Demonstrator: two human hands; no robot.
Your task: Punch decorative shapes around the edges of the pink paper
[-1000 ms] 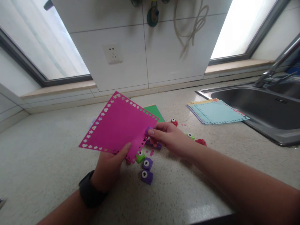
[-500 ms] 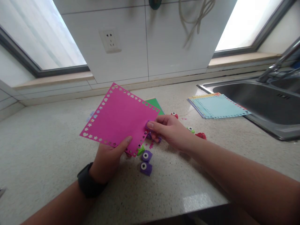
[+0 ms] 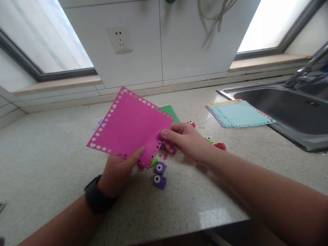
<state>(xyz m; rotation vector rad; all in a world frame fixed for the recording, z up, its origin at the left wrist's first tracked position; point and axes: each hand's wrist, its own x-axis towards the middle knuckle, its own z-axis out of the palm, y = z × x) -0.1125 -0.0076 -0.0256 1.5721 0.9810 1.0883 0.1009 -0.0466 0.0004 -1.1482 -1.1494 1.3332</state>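
A square sheet of pink paper (image 3: pixel 130 126), tilted above the counter, has small hearts, stars and flowers cut along its edges. My left hand (image 3: pixel 123 171) grips its lower edge, thumb on top and fingers underneath. At the right edge, my right hand (image 3: pixel 186 140) is closed on a purple craft punch (image 3: pixel 162 134), its thumb pressing on it; the fingers hide most of this punch. Beneath the sheet's lower corner lie two purple punches, one (image 3: pixel 160 167) just behind the other (image 3: pixel 159 181), and a partly covered green punch (image 3: pixel 154 161). Pink paper bits (image 3: pixel 165 156) are scattered beside them.
Green paper (image 3: pixel 171 111) lies behind the pink sheet. Red (image 3: pixel 191 123) and light green (image 3: pixel 209 139) punches are around my right forearm, with another red one (image 3: pixel 219 147). A stack of punched sheets (image 3: pixel 247 114) sits beside the steel sink (image 3: pixel 289 131).
The view has shifted slightly, so the counter things appear a little higher. Both hands keep their hold on the pink paper and the punch.
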